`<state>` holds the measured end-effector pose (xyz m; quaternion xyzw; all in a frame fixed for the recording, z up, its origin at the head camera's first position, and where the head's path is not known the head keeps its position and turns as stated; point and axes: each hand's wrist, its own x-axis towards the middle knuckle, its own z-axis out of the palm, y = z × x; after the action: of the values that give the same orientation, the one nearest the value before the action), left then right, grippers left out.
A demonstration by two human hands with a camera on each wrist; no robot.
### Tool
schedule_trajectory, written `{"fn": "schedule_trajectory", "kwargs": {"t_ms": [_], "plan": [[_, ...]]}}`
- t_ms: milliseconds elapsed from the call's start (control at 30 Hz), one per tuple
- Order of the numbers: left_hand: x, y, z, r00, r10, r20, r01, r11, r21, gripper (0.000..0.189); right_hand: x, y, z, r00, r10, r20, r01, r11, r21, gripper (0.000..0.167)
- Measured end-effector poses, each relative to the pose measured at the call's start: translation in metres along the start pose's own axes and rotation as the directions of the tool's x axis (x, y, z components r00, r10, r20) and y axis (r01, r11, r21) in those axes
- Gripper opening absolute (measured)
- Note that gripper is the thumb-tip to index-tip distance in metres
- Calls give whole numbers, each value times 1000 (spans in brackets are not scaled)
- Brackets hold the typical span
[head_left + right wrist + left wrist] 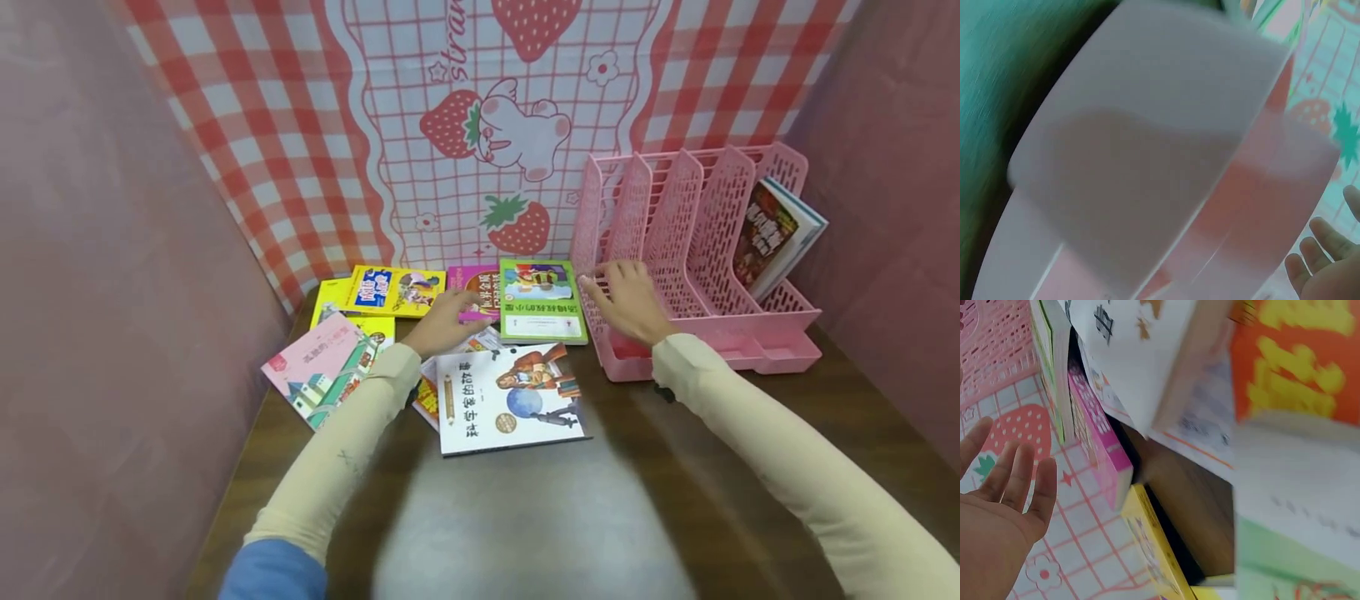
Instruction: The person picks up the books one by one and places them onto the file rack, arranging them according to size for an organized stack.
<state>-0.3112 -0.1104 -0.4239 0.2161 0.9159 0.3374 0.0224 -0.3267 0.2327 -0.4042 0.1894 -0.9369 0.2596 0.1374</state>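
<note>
My left hand [444,323] hovers over the books with its fingers extended, close to a magenta book [468,277] and a yellow book [405,290]. Nothing is in its palm in the left wrist view. A white book [517,400] with cartoon figures lies just in front, overlapping other books. Beside the magenta one lies a green book [543,300]. My right hand [632,302] is at the left end of a pink file rack [720,333], fingers loosely spread and holding nothing. A dark-covered book [768,233] leans in the rack's rightmost slot.
At the left, a pink book [318,367] lies slanted over another yellow book [327,293]. A strawberry-patterned cloth [517,225] hangs behind the wooden table [637,483]. Pink curtains flank both sides.
</note>
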Motion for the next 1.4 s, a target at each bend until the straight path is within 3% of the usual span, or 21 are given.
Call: {"fn": "schedule_trajectory", "kwargs": {"t_ms": [367,733,1067,1167,1333,1400], "plan": [[-24,-25,-12,999,-26,25,26,1000,0,50,9,-49,39,987,-93,130,93,996,4,57],[-48,-45,-35,993,-103,59,103,995,0,36,4,-97,70,966,-151,208,129,985,117,52],[-61,-61,-43,989,-122,79,123,992,4,26,-2,-113,93,937,-175,303,146,982,117,58],[-65,-63,-43,985,-141,100,139,990,19,26,-1,-113,91,898,-174,404,143,984,106,58],[-69,-64,-41,983,-147,112,140,988,61,23,3,-106,78,785,-158,599,192,981,8,58],[-70,-64,-40,981,-148,122,141,988,68,21,5,-101,73,758,-132,638,210,977,-48,59]]}}
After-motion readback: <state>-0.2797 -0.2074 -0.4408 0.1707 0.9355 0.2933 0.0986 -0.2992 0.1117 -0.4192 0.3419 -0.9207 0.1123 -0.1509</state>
